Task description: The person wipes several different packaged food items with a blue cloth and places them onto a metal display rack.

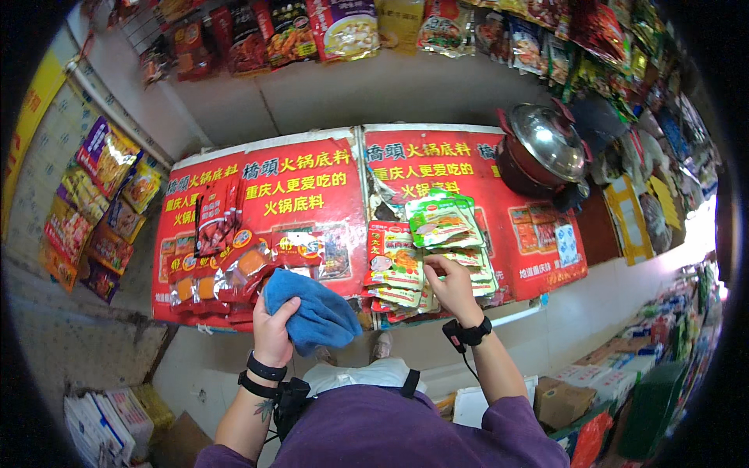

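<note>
Bunched in my left hand (pixel 275 330) is a blue cloth (pixel 310 313), hanging over the front edge of a red-covered counter (pixel 316 216). Beside and partly behind the cloth lie seasoning packets with orange-brown blocks (pixel 251 261), with darker red packets (pixel 217 219) above them. My right hand (pixel 453 286) is at the stacks of green and white food packets (pixel 447 222) and red and white packets (pixel 395 257). Its fingers are bent near the packets' edges; whether they grip one cannot be made out.
A lidded pot (pixel 541 149) stands at the counter's back right. Packets hang along the back wall (pixel 345 29) and the left side (pixel 108 158). Cardboard boxes (pixel 564 403) are at lower right, with more boxes (pixel 126 409) at lower left.
</note>
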`<state>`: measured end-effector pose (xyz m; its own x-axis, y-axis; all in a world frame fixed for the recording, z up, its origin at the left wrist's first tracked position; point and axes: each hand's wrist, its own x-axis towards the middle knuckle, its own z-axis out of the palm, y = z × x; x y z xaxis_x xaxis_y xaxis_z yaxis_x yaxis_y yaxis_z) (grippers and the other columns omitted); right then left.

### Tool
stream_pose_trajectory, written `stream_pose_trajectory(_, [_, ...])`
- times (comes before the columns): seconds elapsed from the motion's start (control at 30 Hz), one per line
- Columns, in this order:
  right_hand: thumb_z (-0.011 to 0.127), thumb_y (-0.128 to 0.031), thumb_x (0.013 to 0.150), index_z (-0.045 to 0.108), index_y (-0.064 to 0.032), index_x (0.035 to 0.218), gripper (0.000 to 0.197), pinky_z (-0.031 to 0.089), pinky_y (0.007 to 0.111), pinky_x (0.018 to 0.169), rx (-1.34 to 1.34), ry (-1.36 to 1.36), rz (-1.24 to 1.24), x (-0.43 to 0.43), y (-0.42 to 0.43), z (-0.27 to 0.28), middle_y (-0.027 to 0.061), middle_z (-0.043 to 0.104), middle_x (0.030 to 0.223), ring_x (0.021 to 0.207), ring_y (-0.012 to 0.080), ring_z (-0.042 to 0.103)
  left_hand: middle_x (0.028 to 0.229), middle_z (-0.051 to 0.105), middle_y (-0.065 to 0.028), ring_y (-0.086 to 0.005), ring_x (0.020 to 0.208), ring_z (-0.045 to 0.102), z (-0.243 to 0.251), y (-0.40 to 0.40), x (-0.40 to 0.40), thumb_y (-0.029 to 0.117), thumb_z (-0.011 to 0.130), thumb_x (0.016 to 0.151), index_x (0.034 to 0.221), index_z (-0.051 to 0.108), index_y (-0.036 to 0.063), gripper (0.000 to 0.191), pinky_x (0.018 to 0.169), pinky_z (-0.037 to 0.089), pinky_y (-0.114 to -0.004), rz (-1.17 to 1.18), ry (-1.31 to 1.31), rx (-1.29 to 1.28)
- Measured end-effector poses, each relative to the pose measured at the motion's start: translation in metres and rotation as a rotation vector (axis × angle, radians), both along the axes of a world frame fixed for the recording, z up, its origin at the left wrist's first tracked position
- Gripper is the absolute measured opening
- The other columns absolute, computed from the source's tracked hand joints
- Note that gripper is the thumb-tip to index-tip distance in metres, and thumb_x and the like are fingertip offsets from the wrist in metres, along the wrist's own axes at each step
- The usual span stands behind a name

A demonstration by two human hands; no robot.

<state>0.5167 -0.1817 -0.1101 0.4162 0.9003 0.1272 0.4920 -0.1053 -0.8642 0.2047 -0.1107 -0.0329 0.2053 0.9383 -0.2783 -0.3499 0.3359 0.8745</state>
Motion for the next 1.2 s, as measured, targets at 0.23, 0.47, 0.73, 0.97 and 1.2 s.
stream_pose_trajectory(0.23, [0.065, -0.01, 0.084, 0.066, 0.0003, 0.1, 0.02, 0.053, 0.031, 0.072, 0.026, -0.032, 0.246, -0.013, 0.036, 0.01, 0.0154, 0.069, 0.091, 0.081, 0.0239, 0.069, 0.108, 0.062, -0.0097, -0.0202, 0.097, 0.062, 0.005, -0.022, -0.009, -0.004, 0.06, 0.083, 0.123, 0.05, 0.0012, 0.041, 0.087, 0.051, -0.034, 0.207, 0.002, 0.011])
stream_pose_trajectory(0.47, [0.068, -0.025, 0.081, 0.063, 0.0046, 0.098, 0.034, 0.047, 0.042, 0.078, -0.026, -0.382, -0.072, 0.058, 0.06, 0.03, 0.0215, 0.063, 0.092, 0.087, 0.0361, 0.06, 0.108, 0.062, -0.006, -0.0164, 0.098, 0.061, -0.007, -0.031, -0.02, 0.001, 0.068, 0.081, 0.125, 0.051, 0.0026, 0.047, 0.088, 0.049, -0.033, 0.254, -0.047, 0.055])
stream_pose_trajectory(0.73, [0.073, -0.027, 0.075, 0.063, 0.0059, 0.093, 0.039, 0.052, 0.045, 0.068, -0.435, -0.706, -0.102, 0.115, 0.087, -0.041, 0.0244, 0.065, 0.086, 0.079, 0.0392, 0.064, 0.11, 0.061, -0.0072, -0.0164, 0.098, 0.061, -0.013, -0.038, -0.037, 0.005, 0.068, 0.083, 0.124, 0.049, 0.0013, 0.045, 0.087, 0.049, -0.031, 0.265, -0.047, 0.022])
stream_pose_trajectory(0.97, [0.062, 0.001, 0.076, 0.061, 0.0007, 0.104, 0.028, 0.053, 0.035, 0.048, -0.527, 0.355, -0.201, 0.087, 0.11, -0.01, 0.0094, 0.065, 0.078, 0.057, 0.0217, 0.064, 0.107, 0.061, -0.0075, -0.0159, 0.096, 0.061, -0.02, -0.015, -0.075, 0.008, 0.069, 0.083, 0.125, 0.049, 0.0004, 0.047, 0.084, 0.05, -0.031, 0.21, -0.066, 0.038])
stream_pose_trajectory(1.2, [0.063, -0.007, 0.08, 0.059, -0.0013, 0.111, 0.031, 0.054, 0.033, 0.058, -0.178, 0.426, -0.051, 0.076, 0.079, -0.009, 0.0068, 0.065, 0.087, 0.069, 0.0178, 0.063, 0.105, 0.063, -0.0063, -0.0152, 0.092, 0.062, -0.014, 0.034, -0.096, 0.005, 0.069, 0.082, 0.129, 0.048, 0.0017, 0.051, 0.083, 0.051, -0.031, 0.073, -0.134, 0.077])
